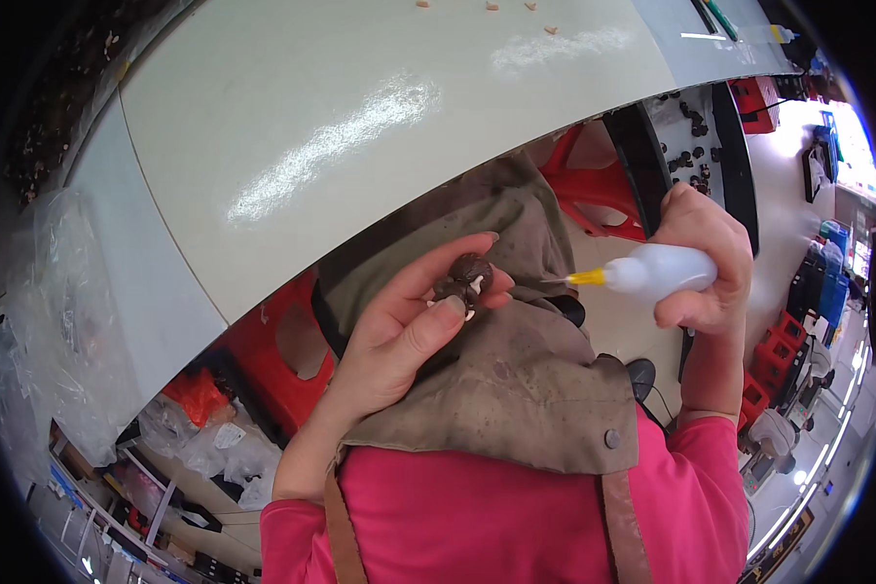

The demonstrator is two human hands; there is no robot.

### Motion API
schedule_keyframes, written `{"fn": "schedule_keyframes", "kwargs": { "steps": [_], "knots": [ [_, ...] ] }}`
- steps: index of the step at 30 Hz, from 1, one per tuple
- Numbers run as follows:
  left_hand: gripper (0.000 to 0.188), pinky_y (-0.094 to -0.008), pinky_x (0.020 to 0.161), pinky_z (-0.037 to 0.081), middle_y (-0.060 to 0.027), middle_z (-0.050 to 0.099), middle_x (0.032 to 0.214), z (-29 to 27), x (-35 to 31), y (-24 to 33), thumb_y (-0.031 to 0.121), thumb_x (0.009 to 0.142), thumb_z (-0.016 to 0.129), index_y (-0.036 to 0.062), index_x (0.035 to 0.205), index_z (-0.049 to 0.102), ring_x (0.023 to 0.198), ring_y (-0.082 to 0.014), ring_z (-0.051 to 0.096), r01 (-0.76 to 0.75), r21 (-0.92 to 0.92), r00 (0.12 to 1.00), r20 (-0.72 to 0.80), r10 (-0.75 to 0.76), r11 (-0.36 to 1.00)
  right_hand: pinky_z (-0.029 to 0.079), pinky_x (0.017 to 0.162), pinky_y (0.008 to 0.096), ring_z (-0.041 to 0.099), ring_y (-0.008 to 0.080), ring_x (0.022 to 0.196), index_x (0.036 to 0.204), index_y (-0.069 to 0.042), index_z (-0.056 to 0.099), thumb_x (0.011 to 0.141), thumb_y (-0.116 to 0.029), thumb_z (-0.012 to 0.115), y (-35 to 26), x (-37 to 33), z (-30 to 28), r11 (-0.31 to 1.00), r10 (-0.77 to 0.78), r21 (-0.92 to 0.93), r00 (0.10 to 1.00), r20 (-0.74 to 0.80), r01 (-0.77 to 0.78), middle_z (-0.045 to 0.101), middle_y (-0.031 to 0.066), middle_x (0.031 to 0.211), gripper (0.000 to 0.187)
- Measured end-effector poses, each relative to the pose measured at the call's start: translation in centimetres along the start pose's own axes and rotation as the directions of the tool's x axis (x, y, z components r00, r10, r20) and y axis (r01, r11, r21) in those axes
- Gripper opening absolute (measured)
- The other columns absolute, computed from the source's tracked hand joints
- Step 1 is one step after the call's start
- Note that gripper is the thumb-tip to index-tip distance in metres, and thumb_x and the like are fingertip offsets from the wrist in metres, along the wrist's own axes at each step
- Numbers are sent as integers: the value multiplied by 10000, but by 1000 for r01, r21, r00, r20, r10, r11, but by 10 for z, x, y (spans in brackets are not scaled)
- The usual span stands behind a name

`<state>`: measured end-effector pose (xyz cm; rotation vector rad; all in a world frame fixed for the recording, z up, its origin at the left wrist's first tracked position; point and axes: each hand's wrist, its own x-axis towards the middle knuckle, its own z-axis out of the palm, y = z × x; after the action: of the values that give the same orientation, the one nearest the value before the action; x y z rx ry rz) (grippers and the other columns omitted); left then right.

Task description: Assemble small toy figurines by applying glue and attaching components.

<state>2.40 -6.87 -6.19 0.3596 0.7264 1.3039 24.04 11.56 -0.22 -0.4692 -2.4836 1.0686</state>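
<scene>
A small dark brown figurine [470,270] with pale cream parts is pinched between the thumb and fingers of my left hand [384,350], above my brown apron. My right hand [715,243] is wrapped round a translucent white squeeze bottle [660,271]. The bottle lies nearly level, its yellow nozzle and thin needle tip pointing left toward the figurine. A gap separates the needle from the figurine. My fingers hide part of the figurine's lower body.
A pale glossy table [292,107] spans the far side, with several tiny beige pieces [551,30] near its far edge. A tray [725,165] of dark brown pieces stands at the right by a red stool [594,185]. Clear plastic bags [78,321] hang at the left.
</scene>
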Motion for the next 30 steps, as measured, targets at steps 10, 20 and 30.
{"fn": "schedule_keyframes", "kwargs": {
  "steps": [10,20,30],
  "knots": [
    [497,-278,959,373,-87,546,1158,-6,-4,-8,270,933,522,14,1332,372,1094,-157,518,-49,35,999,-5,50,998,355,517,302,459,205,563,708,-72,587,534,-445,810,-9,15,12,986,30,-167,993,116,-10,501,21,628,468],
    [478,-283,988,361,-80,548,1168,0,-7,1,241,929,534,19,1324,384,1125,-149,508,31,48,1000,-7,-31,998,337,508,294,461,193,577,740,-39,598,556,-558,743,-8,15,14,970,34,-242,985,167,7,488,37,633,570],
    [465,-277,982,365,-75,545,1167,-3,-7,0,234,934,524,27,1327,385,1124,-141,509,56,74,998,13,-57,996,335,518,296,458,194,582,739,-43,591,529,-544,748,-12,15,13,962,29,-271,983,183,22,485,34,635,566]
  ]
}}
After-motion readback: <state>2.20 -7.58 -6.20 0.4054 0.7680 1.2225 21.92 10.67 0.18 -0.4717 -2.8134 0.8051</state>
